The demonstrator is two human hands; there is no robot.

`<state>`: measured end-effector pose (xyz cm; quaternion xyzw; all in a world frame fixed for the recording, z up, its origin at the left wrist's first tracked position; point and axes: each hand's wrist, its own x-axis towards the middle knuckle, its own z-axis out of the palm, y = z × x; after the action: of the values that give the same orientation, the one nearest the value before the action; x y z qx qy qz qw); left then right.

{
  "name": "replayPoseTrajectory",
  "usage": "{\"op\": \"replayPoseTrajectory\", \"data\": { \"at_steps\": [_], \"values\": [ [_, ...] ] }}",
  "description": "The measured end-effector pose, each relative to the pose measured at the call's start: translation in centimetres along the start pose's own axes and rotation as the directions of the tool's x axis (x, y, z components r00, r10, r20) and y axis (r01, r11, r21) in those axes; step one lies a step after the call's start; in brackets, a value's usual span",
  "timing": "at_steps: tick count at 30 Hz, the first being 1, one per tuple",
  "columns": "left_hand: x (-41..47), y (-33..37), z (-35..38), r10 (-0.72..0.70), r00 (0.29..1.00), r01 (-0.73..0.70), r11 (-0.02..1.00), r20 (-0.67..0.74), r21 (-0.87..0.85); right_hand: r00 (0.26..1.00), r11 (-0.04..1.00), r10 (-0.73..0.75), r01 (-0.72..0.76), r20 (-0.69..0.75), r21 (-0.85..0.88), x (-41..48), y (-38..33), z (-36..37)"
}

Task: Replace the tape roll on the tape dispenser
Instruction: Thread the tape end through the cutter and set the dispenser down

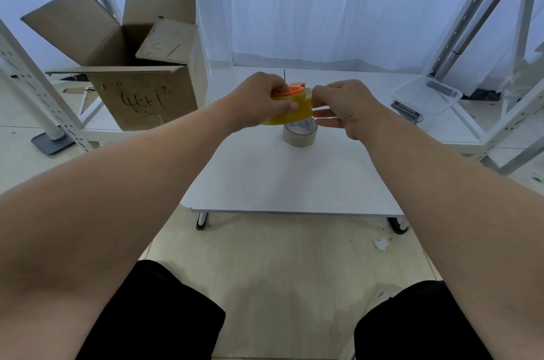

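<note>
Left grip (262,100) wraps yellow roll (291,116) and orange dispenser (295,89); right grip (344,106) pinches roll edge (a slip could re-stick the tape end).

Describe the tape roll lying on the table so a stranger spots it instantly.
Find the low white table. Near its middle a tape roll lies flat. It is pale beige and lies loose, unlike the yellow roll on the orange dispenser held above.

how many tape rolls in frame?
2. Yellowish roll, held with the orange dispenser between left hand and right hand; pale roll flat on the table beneath. Cardboard box may hide more.
</note>
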<state>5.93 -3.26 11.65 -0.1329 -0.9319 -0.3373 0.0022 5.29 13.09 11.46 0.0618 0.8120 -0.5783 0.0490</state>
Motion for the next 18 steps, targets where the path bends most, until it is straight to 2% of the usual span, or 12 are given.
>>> {"op": "replayPoseTrajectory", "data": {
  "at_steps": [5, 11, 18],
  "values": [
    [0.1, -0.6, -0.1, -0.075, 0.997, 0.073, 0.995, -0.034, -0.068, 0.999, 0.994, 0.041, -0.041, 0.002, 0.101, 0.1, -0.2, -0.1],
    [0.1, -0.1, 0.0, -0.061, 0.997, 0.059, 0.997, -0.050, -0.044, 0.996, 0.997, -0.077, 0.077, -0.033, -0.024, 0.0, 0.1, 0.9],
    [0.1, 0.0, 0.1, -0.062, 0.997, 0.060, 0.997, -0.053, -0.040, 0.989, 0.993, -0.115, 0.114, -0.095, -0.024, -0.1, 0.1, 1.1]
  ]
}}
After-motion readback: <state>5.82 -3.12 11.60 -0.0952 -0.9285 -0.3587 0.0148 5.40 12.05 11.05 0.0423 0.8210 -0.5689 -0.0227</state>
